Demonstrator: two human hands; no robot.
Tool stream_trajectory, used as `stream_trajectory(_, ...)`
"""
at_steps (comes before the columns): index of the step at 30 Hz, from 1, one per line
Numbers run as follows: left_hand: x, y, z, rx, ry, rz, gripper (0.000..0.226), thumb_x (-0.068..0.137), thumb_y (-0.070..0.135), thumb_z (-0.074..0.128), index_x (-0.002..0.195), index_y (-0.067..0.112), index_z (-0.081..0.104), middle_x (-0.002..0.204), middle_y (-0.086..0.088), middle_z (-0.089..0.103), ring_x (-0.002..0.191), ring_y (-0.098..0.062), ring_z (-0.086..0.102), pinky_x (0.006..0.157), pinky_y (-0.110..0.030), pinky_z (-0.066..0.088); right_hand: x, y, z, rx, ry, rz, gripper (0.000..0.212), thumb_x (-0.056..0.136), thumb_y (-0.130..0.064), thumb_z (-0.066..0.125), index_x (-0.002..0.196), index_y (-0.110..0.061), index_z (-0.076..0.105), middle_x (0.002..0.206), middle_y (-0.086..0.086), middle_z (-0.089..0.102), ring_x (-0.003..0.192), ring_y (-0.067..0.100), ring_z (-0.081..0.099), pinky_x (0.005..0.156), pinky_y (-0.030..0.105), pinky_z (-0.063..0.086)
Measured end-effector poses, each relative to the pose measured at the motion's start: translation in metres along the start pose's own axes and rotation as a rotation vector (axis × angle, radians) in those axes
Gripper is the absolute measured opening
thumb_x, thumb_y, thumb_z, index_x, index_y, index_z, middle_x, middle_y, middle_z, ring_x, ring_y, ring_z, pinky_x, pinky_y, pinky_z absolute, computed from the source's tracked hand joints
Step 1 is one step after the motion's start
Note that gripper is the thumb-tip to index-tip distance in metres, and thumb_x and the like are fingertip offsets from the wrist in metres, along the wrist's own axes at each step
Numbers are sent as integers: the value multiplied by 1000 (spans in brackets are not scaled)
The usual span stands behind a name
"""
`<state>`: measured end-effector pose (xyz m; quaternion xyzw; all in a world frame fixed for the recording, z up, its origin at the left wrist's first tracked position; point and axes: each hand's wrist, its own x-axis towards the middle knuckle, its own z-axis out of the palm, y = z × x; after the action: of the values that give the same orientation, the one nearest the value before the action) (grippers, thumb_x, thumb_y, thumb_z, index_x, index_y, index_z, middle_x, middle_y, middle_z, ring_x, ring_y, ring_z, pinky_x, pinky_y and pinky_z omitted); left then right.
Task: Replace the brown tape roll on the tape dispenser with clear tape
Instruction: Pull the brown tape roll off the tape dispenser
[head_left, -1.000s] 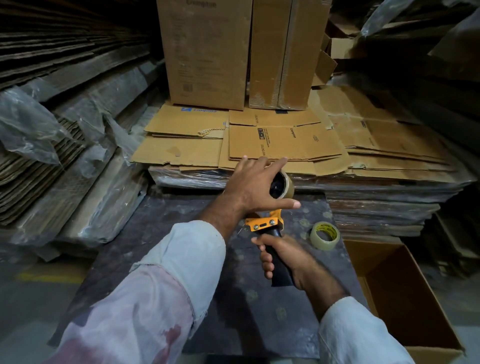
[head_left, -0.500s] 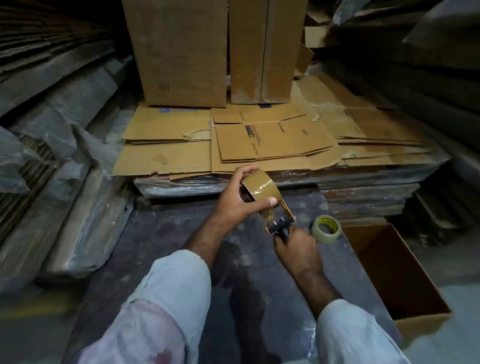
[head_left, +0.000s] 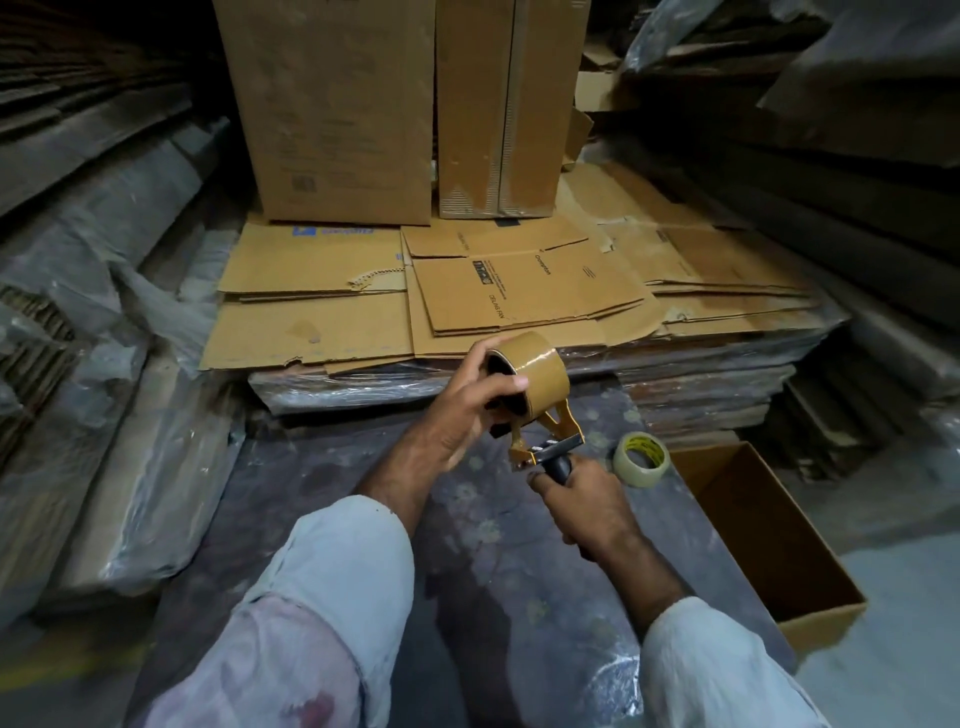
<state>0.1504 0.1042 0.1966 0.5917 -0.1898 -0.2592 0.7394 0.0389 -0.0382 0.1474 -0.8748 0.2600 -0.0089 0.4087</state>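
A yellow tape dispenser (head_left: 557, 442) with a black handle is held tilted above the dark work surface (head_left: 498, 561). My right hand (head_left: 582, 506) is closed around its handle. A brown tape roll (head_left: 537, 371) sits at the dispenser's upper end, and my left hand (head_left: 467, 410) grips it, thumb across the roll's side and fingers over its open core. Whether the roll still sits on the hub is hidden by my fingers. A clear tape roll (head_left: 640, 460) with a yellow-labelled core lies on the surface just right of the dispenser.
Flattened cardboard sheets (head_left: 467, 296) are stacked behind the surface, with tall boxes (head_left: 343, 109) standing on them. An open cardboard box (head_left: 763, 535) sits at the right. Plastic-wrapped cardboard bundles (head_left: 104, 415) line the left side.
The dispenser has been turned and tilted, so the brown roll's outer face now shows. My left hand has shifted its grip on the roll. The view has moved closer.
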Motion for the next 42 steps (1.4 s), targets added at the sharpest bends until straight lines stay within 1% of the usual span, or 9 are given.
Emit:
stream_trajectory(4,3,24,-21,293,-106,3,71,81,11,72,140,45,51,141,-10,49,111,-37,67,87,-55,59,-4,-3,-4,326,-183,9,20,89,-22,67,89,-4,58,56,9,52,40,23,47,42,35,41)
stream_trajectory(8,13,44,-35,569,-113,23,59,88,25,76,138,47,54,133,-3,60,114,-34,66,86,-55,60,-12,-9,-10,421,-328,1,11,92,-12,62,91,-3,56,55,10,47,38,20,40,41,31,36)
stream_trajectory(13,15,54,-31,753,-98,79,56,88,45,74,140,41,54,130,5,60,120,-18,60,92,-36,55,-14,-14,-10,448,-361,19,16,93,-13,63,82,-7,53,53,6,47,40,18,40,42,29,36)
stream_trajectory(17,15,54,-30,796,-134,104,64,88,42,75,146,35,49,142,1,57,128,-19,55,106,-40,49,-14,-13,-9,469,-365,25,15,93,-13,63,81,-8,53,53,6,47,41,18,40,42,29,37)
stream_trajectory(20,14,52,-19,880,-121,92,86,78,65,73,150,30,42,145,-2,51,128,-20,52,104,-40,50,-14,-13,-9,429,-331,21,13,92,-13,63,84,-7,54,54,6,49,41,18,42,42,30,38)
stream_trajectory(27,17,34,5,1308,-58,553,102,67,40,87,154,29,34,140,-3,35,129,-21,38,108,-38,43,-9,-13,-12,431,-266,29,15,90,-12,61,79,-9,52,52,7,45,40,20,40,43,31,37)
stream_trajectory(35,22,63,-8,931,-94,196,90,75,57,77,152,33,37,151,-2,46,137,-17,44,109,-38,38,-9,-7,-27,420,-294,20,10,92,-12,63,92,-5,57,58,9,49,43,19,43,42,30,38)
stream_trajectory(38,26,63,-16,764,-86,64,60,75,40,65,134,35,59,132,-1,62,121,-22,58,103,-49,48,-8,-6,-31,441,-327,5,11,91,-13,63,90,-5,56,58,9,49,43,18,43,43,31,38)
stream_trajectory(42,31,64,-10,901,-90,127,59,87,9,67,142,29,56,139,0,61,124,-17,59,105,-43,52,-8,-3,-36,453,-355,3,10,92,-13,63,91,-5,56,57,8,49,42,18,42,43,31,38)
